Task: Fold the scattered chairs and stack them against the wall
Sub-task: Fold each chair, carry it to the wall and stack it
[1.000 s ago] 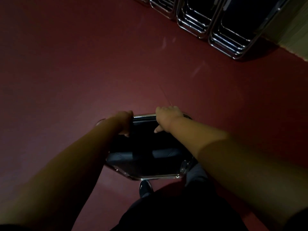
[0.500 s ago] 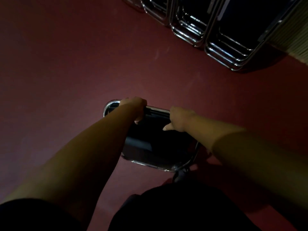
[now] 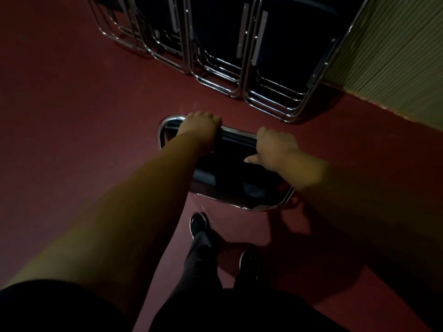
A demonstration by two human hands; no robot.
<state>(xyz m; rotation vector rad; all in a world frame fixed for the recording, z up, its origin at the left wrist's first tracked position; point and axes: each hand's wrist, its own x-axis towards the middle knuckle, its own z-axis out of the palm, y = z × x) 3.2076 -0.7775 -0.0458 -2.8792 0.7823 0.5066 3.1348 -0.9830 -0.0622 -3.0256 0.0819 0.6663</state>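
I hold a folded chair [image 3: 230, 173] with a chrome frame and dark seat in front of me, seen from above. My left hand [image 3: 201, 127] grips its top rail near the left corner. My right hand [image 3: 273, 146] grips the same rail further right, thumb on the near side. Just beyond it, several folded chairs [image 3: 271, 68] of the same kind lean in rows against the wall [image 3: 395, 63] at the top of the view. The held chair's lower end hangs over the floor; whether it touches is hidden.
Dark red floor [image 3: 84, 121] spreads to the left and around me. My feet in dark shoes [image 3: 199, 224] stand just behind the held chair. The pale ribbed wall runs along the top right, with a red skirting strip below it.
I have walked toward the wall: the stacked chairs have come much closer and larger in view. Both hands keep the same grip on the chair's top rail.
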